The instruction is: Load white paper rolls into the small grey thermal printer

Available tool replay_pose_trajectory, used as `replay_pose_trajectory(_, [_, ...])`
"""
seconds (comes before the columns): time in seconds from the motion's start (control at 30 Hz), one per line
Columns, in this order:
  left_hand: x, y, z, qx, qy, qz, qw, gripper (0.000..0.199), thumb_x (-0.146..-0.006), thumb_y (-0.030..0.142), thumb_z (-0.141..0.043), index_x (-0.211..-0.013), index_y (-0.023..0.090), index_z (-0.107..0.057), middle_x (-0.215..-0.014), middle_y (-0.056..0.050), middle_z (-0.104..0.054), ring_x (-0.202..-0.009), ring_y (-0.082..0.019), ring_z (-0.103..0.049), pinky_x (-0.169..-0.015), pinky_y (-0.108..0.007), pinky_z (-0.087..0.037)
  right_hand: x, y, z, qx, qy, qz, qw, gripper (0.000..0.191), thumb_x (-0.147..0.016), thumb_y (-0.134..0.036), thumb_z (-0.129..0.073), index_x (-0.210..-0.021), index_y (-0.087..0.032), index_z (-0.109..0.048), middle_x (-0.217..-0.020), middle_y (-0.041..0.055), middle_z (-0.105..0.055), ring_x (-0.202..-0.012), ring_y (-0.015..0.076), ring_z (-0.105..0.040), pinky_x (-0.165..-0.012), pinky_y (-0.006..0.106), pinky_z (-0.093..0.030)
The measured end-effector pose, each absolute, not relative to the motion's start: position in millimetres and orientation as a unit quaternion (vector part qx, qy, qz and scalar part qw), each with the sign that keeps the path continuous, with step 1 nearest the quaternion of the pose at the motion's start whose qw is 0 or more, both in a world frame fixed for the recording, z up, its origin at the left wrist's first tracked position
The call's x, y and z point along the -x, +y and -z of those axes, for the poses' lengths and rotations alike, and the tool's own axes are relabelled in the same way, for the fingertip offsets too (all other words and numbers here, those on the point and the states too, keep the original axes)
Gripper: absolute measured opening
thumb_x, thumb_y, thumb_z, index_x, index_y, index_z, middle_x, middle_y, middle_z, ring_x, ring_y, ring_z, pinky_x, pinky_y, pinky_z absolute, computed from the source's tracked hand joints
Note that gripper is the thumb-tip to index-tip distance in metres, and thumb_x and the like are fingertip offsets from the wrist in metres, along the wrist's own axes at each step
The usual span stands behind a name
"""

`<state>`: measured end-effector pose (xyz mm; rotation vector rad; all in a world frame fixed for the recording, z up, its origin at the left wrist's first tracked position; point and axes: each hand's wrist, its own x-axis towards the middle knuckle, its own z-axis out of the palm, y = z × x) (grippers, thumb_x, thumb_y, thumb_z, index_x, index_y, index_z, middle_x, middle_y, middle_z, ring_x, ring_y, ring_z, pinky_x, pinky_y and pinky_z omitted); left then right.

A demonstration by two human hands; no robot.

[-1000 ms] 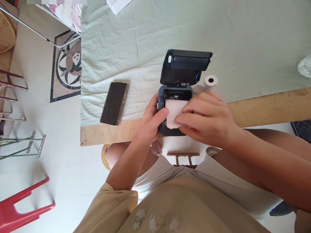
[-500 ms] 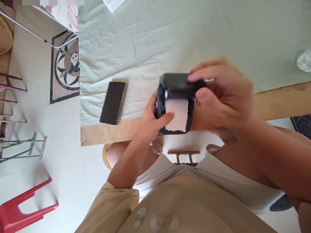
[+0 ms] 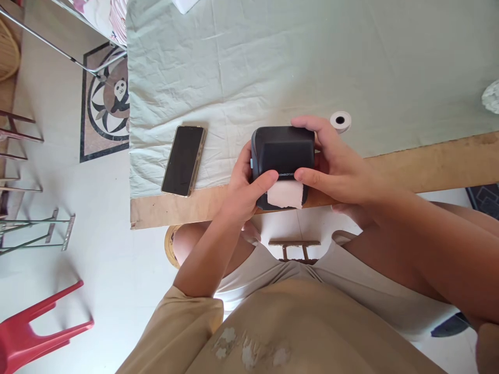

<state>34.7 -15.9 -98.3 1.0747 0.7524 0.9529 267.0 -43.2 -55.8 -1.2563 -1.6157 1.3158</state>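
Note:
A black label printer (image 3: 286, 148) with its lid down is between my hands at the table's front edge. White paper with a torn end (image 3: 286, 195) sticks out below the lid's front edge. My left hand (image 3: 247, 182) grips the printer's left side, its thumb on the lid's lower front. On the other side, my right hand (image 3: 331, 163) is wrapped around the printer, thumb on the lid front and a finger on its back corner. Just past that hand stands a small white paper roll (image 3: 340, 121) with a dark core.
A dark-screened phone (image 3: 184, 161) lies on the pale green cloth (image 3: 249, 62) to the left. The bare wooden table edge (image 3: 436, 162) runs in front. A white crumpled thing (image 3: 491, 97) is far right. A red plastic stool (image 3: 35, 332) is on the floor at left.
The printer's raised lid has come down over the paper. My right hand has moved left and down onto the printer's side, and the paper roll behind it has come into view.

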Motion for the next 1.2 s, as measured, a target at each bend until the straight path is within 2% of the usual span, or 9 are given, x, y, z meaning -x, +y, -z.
replay_pose_trajectory(0.17, [-34.6,-15.7,100.3,-0.484,0.321,-0.433,0.689,0.070,-0.084,0.065,-0.096,-0.141,0.032,-0.074,-0.125,-0.007,-0.083,-0.107,-0.031,-0.082,-0.081,-0.040,-0.071,-268.1,-40.3,64.5,0.475,-0.610,-0.530,0.348,0.082,-0.097,-0.062,-0.079,-0.166,-0.040,-0.040,-0.140,0.0067,-0.070,-0.100,0.0239,-0.077,-0.078,0.041,-0.075])
replay_pose_trajectory(0.27, [-32.8,-15.0,101.6,-0.480,0.334,-0.420,0.695,0.076,-0.079,0.073,-0.098,-0.140,0.034,-0.073,-0.122,-0.007,-0.085,-0.105,-0.034,-0.082,-0.078,-0.043,-0.070,-264.6,-42.4,63.6,0.475,-0.617,-0.518,0.354,0.080,-0.096,-0.065,-0.079,-0.162,-0.040,-0.041,-0.144,0.0069,-0.068,-0.090,0.0209,-0.074,-0.072,0.040,-0.072])
replay_pose_trajectory(0.4, [-29.8,-14.3,101.5,-0.480,0.369,-0.401,0.687,0.085,-0.077,0.082,-0.093,-0.145,0.037,-0.070,-0.109,-0.005,-0.085,-0.096,-0.036,-0.082,-0.070,-0.045,-0.066,-257.9,-46.9,62.4,0.498,-0.633,-0.475,0.354,0.073,-0.100,-0.055,-0.073,-0.163,-0.038,-0.040,-0.152,0.0084,-0.067,-0.079,0.0172,-0.069,-0.064,0.038,-0.067])
replay_pose_trajectory(0.53, [-29.5,-13.4,98.8,-0.482,0.382,-0.384,0.689,0.082,-0.084,0.090,-0.082,-0.145,0.037,-0.069,-0.117,-0.006,-0.087,-0.133,-0.045,-0.078,-0.091,-0.055,-0.070,-253.2,-48.3,64.3,0.531,-0.663,-0.404,0.337,0.072,-0.102,-0.041,-0.070,-0.168,-0.035,-0.042,-0.155,0.0113,-0.069,-0.081,0.0208,-0.073,-0.070,0.043,-0.068])
replay_pose_trajectory(0.63, [-31.7,-12.2,101.0,-0.456,0.381,-0.405,0.695,0.074,-0.094,0.096,-0.062,-0.137,0.037,-0.073,-0.124,-0.005,-0.088,-0.153,-0.044,-0.068,-0.109,-0.061,-0.068,-252.6,-49.0,66.3,0.537,-0.675,-0.355,0.361,0.071,-0.101,-0.039,-0.071,-0.167,-0.033,-0.046,-0.159,0.0127,-0.069,-0.108,0.0289,-0.080,-0.077,0.043,-0.071])
replay_pose_trajectory(0.77, [-32.3,-10.1,109.4,-0.447,0.389,-0.424,0.685,0.076,-0.092,0.100,-0.060,-0.134,0.038,-0.076,-0.118,-0.003,-0.088,-0.157,-0.045,-0.061,-0.116,-0.062,-0.061,-255.0,-51.6,64.8,0.516,-0.689,-0.315,0.399,0.062,-0.101,-0.042,-0.069,-0.160,-0.032,-0.051,-0.172,0.0154,-0.060,-0.149,0.0367,-0.067,-0.082,0.044,-0.073])
replay_pose_trajectory(0.87, [-31.5,-10.2,110.8,-0.469,0.391,-0.428,0.666,0.076,-0.089,0.101,-0.063,-0.130,0.040,-0.077,-0.111,-0.006,-0.084,-0.147,-0.045,-0.064,-0.113,-0.061,-0.059,-258.7,-52.7,62.0,0.514,-0.714,-0.311,0.360,0.062,-0.103,-0.042,-0.068,-0.161,-0.034,-0.049,-0.178,0.0158,-0.054,-0.156,0.0384,-0.062,-0.097,0.054,-0.073])
replay_pose_trajectory(1.03, [-32.7,-12.6,102.2,-0.452,0.393,-0.453,0.660,0.056,-0.104,0.084,-0.064,-0.115,0.031,-0.078,-0.097,-0.005,-0.070,-0.110,-0.032,-0.078,-0.090,-0.047,-0.064,-265.6,-50.6,67.0,0.467,-0.775,-0.252,0.344,0.071,-0.106,-0.048,-0.069,-0.169,-0.032,-0.042,-0.179,0.0173,-0.053,-0.167,0.0389,-0.054,-0.130,0.065,-0.058])
replay_pose_trajectory(1.2, [-35.4,-11.3,97.1,-0.449,0.401,-0.444,0.664,0.057,-0.099,0.088,-0.069,-0.109,0.032,-0.078,-0.098,-0.006,-0.076,-0.127,-0.039,-0.077,-0.099,-0.055,-0.068,-269.8,-50.2,69.0,0.471,-0.781,-0.223,0.343,0.073,-0.105,-0.049,-0.071,-0.171,-0.036,-0.043,-0.177,0.0152,-0.056,-0.163,0.0407,-0.058,-0.125,0.067,-0.062])
